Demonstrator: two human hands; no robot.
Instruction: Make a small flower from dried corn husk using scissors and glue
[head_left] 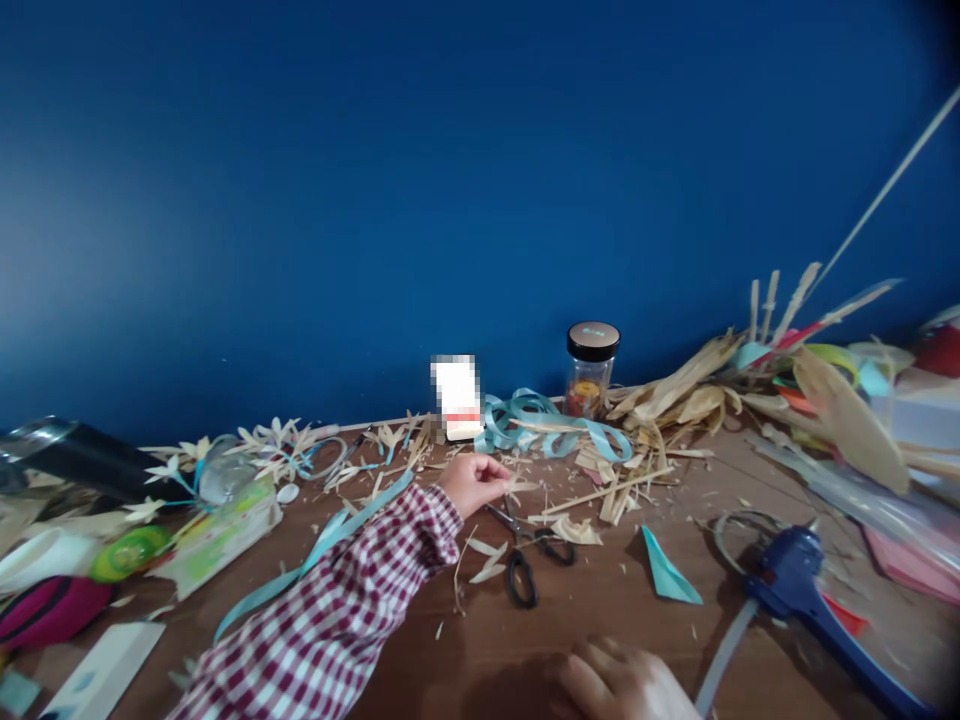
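Observation:
My left hand (pixel 474 482), in a red-and-white checked sleeve, reaches over the middle of the table with thumb and fingers pinched together. Whatever lies between the fingertips is too small to make out. A pale petal-shaped piece of dried husk (pixel 523 486) is right by those fingertips. Just below lie scissors (pixel 525 560) with black handles, their blades pointing toward the hand. At the bottom edge my right hand (pixel 619 682) is blurred and partly cut off, low over the table, its fingers smeared. Narrow husk pieces (pixel 491 562) lie beside the scissors.
A blue glue gun (pixel 791 570) lies on the right, near a turquoise scrap (pixel 670 570). Behind are a lidded jar (pixel 592 370), coiled turquoise ribbon (pixel 525 415) and a heap of dried husks (pixel 675 385). Husk flowers (pixel 277 440) and a dark bottle (pixel 82 455) lie left.

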